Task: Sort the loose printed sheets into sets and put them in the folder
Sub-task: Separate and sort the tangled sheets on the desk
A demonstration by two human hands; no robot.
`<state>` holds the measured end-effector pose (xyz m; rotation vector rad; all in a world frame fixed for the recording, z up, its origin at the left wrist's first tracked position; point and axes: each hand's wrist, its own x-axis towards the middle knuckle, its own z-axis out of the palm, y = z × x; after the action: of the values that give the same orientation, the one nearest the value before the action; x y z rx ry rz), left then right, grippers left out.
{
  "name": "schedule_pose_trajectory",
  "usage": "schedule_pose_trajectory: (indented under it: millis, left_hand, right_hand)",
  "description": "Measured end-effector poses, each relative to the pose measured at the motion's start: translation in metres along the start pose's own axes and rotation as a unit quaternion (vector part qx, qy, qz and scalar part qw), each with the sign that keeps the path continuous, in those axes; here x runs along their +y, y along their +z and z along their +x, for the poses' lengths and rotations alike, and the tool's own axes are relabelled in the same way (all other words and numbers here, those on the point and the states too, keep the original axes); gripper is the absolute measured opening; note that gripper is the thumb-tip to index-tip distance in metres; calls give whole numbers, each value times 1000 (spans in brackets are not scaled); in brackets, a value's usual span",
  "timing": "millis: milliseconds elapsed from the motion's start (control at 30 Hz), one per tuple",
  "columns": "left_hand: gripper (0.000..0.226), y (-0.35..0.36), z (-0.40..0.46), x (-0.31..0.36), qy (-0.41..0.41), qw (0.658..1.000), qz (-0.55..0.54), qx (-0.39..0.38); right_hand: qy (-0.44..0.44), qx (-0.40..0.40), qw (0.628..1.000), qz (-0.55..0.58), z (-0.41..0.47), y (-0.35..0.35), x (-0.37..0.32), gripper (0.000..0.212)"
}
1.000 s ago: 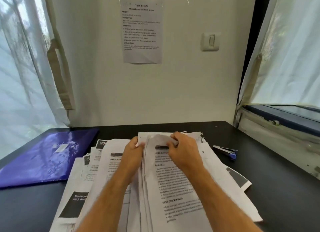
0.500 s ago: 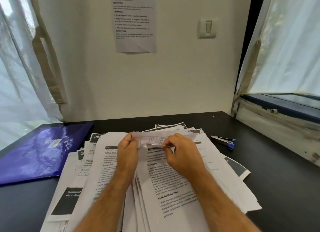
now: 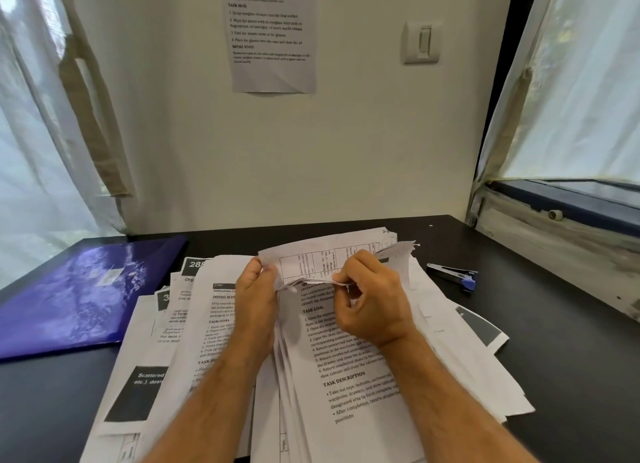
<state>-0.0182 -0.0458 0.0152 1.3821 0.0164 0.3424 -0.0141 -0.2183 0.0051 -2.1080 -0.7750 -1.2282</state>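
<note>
On a black desk (image 3: 571, 376) against a cream wall, we see sorting barely begun: our left hand (image 3: 256, 300) and right hand (image 3: 370, 300) both pinch the folded-back tops of loose white printed sheets (image 3: 346, 376), too many to count, while one glossy purple plastic folder (image 3: 79, 296) lies closed at left, one blue-tipped stapler (image 3: 453, 277) at right.

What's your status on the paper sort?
Left hand and right hand both pinch folded-back top sheets of the pile. Purple folder closed at left. Nothing in the way.

Two bare forearms, sleeveless to the frame edge, no rings or watch.
</note>
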Motion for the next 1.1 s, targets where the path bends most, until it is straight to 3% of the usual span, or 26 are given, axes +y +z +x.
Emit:
schedule_pose_trajectory:
  millis: [167,333,467,533,667,833,967,1100]
  left_hand:
    - [21,-1,-2,3,31,999,25,-35]
    - [24,1,-9,8,95,984,22,-146]
    - [28,0,-15,8,79,977,-37,-193]
    - [46,3,-18,8,25,980,-61,-190]
    - [68,9,-22,7,-51,970,129,-197]
    - [97,7,-28,8,29,952,181,-245]
    - [77,8,-25,6,15,963,166,-210]
    - [38,12,-11,-3,30,935,290,-204]
  right_hand:
    - [41,-14,999,-13,0,5,1,13]
    - [146,-54,988,-2,1,-2,-2,44]
    - [199,-57,978,-28,4,-4,-2,16]
    - [204,-41,978,-17,5,-9,-1,9]
    - [229,-72,971,-3,4,-19,0,4]
    - [249,-99,963,-16,0,-16,1,8]
    - [237,-70,969,1,-1,-22,3,6]
    - [236,38,971,3,-6,-43,14,9]
